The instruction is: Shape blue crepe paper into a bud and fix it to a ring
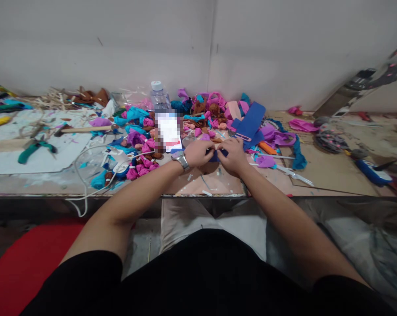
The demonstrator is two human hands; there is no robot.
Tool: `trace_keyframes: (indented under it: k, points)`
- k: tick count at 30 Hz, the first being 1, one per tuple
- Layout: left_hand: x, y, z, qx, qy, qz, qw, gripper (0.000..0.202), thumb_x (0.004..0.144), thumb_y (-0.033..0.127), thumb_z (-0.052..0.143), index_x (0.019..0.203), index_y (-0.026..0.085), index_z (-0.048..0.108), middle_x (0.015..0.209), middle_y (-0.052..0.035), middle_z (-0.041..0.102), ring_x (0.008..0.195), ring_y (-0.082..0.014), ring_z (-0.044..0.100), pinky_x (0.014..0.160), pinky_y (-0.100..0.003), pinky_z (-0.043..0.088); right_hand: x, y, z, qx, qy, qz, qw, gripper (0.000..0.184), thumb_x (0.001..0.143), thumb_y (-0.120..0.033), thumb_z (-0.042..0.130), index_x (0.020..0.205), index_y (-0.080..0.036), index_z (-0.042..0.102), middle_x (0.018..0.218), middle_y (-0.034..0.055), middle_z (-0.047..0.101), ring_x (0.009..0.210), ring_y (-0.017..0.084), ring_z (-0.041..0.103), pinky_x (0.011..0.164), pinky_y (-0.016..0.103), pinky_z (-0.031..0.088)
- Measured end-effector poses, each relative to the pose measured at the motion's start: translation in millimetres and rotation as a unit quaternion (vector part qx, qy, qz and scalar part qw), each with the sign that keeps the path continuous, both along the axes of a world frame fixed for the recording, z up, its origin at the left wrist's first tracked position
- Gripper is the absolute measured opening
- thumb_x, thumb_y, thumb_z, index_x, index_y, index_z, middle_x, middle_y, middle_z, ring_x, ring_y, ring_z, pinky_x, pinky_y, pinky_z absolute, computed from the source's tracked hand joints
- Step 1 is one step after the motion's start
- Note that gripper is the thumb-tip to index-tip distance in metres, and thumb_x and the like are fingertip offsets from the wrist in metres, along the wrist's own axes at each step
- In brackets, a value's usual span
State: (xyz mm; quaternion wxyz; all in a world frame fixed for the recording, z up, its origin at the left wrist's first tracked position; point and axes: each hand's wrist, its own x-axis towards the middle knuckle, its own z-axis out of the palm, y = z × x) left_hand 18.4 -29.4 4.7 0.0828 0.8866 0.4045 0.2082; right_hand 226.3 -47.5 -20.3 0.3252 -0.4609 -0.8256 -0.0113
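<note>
My left hand (198,152) and my right hand (233,156) meet over the front middle of the work table (330,169). Both have their fingers pinched together on a small dark blue piece of crepe paper (218,154), most of it hidden between the fingers. A metal watch (181,160) sits on my left wrist. Just behind my hands lie pink and magenta paper buds (142,164) and a large blue paper sheet (251,120).
A clear plastic bottle (159,95) stands at the back. Green-handled pliers (32,149) lie at the left, scissors (292,173) at the right, a white cable (83,175) hangs over the front edge. A red seat (23,259) is at the lower left.
</note>
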Motion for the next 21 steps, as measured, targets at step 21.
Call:
trace_keyframes:
  k: [21]
  points:
    - [-2.3, -0.2, 1.8, -0.032, -0.005, 0.009, 0.999, 0.033, 0.097, 0.039, 0.056, 0.106, 0.02, 0.081, 0.097, -0.0093, 0.081, 0.088, -0.0255, 0.07, 0.077, -0.036, 0.045, 1.5, -2.1, 0.8, 0.0, 0.012, 0.018, 1.0, 0.017, 0.098, -0.034, 0.064, 0.099, -0.023, 0.078, 0.104, 0.0092, 0.081, 0.111, 0.032, 0.063, 0.102, 0.051, 0.031]
